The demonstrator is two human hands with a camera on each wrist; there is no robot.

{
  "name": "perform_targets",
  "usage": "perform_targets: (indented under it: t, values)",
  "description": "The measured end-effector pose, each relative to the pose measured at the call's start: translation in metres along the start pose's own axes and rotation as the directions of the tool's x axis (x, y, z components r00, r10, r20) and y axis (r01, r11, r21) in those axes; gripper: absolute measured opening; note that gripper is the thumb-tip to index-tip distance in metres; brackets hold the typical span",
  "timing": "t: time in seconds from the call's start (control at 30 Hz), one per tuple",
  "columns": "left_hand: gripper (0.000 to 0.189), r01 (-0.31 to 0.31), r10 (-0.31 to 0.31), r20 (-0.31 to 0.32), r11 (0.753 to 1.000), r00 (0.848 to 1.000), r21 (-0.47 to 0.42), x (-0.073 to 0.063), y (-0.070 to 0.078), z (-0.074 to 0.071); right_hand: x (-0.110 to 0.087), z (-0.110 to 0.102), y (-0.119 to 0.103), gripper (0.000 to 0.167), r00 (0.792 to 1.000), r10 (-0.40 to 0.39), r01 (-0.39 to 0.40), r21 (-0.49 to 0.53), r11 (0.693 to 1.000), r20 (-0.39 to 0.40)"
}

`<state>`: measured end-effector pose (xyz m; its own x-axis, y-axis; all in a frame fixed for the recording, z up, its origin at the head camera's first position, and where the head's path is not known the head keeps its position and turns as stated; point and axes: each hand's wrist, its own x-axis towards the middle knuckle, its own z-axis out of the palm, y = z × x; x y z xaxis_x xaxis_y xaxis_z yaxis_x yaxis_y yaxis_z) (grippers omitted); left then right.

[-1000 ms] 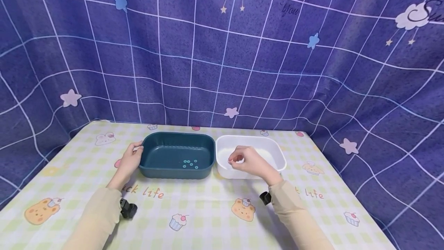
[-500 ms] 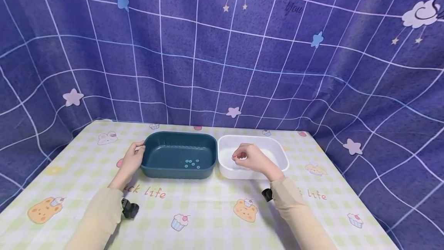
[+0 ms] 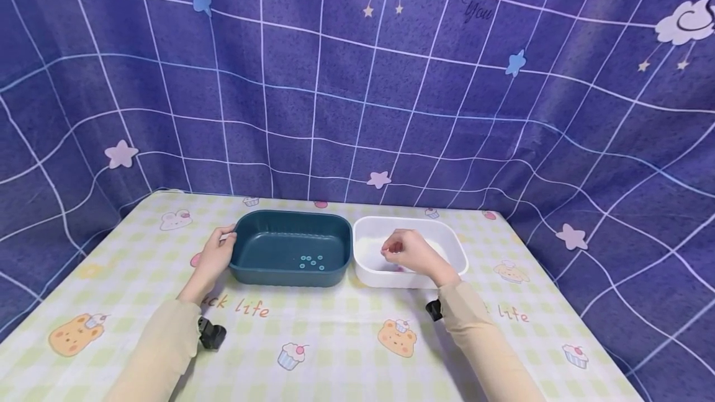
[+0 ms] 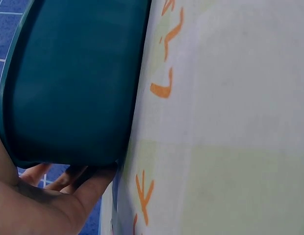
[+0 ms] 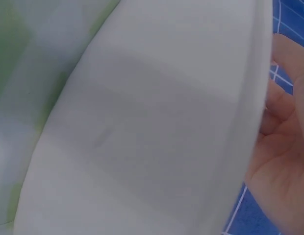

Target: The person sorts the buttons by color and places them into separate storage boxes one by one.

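My left hand point(image 3: 216, 253) holds the left end of a dark teal rectangular basin point(image 3: 290, 276). In the left wrist view its fingers point(image 4: 95, 188) lie against the basin's outer wall, with the thumb side by the rim. Several small light-blue round pieces point(image 3: 313, 263), like buttons, lie at the basin's right. My right hand point(image 3: 413, 252) hovers over a white basin point(image 3: 455, 252), fingers curled and fingertips together. A small pink piece point(image 3: 384, 252) seems pinched there, too tiny to identify. Another pink speck point(image 3: 400, 268) shows inside the white basin below the hand, which hides part of the floor.
The two basins stand side by side, rims nearly touching, on a checked tablecloth point(image 3: 329, 334) with cartoon prints. A dark blue gridded curtain point(image 3: 313, 98) rises behind and at both sides. A black wrist camera point(image 3: 212, 334) sits beneath the left sleeve.
My right hand has shifted slightly right and up over the white basin, and a pink speck now shows beneath it. The whole view has drifted slightly; my left hand keeps its hold.
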<state>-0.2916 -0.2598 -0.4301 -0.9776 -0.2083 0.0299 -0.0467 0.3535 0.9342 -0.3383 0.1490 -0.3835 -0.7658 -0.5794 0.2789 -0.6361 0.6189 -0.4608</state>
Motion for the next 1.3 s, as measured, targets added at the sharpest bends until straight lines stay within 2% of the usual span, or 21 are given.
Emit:
perform_targets:
  t: [0.7, 1.3]
  values:
    - [0.051, -0.012, 0.012, 0.003, 1.000, 1.000, -0.002, 0.001, 0.000, 0.001, -0.002, 0.010, 0.023, 0.006, 0.999, 0.041, -0.041, 0.008, 0.999, -0.030]
    - [0.050, -0.023, 0.023, -0.005, 1.000, 1.000, 0.009, 0.001, -0.001, 0.000, 0.000, 0.010, 0.027, 0.005, 0.998, 0.056, -0.057, -0.003, 0.998, -0.038]
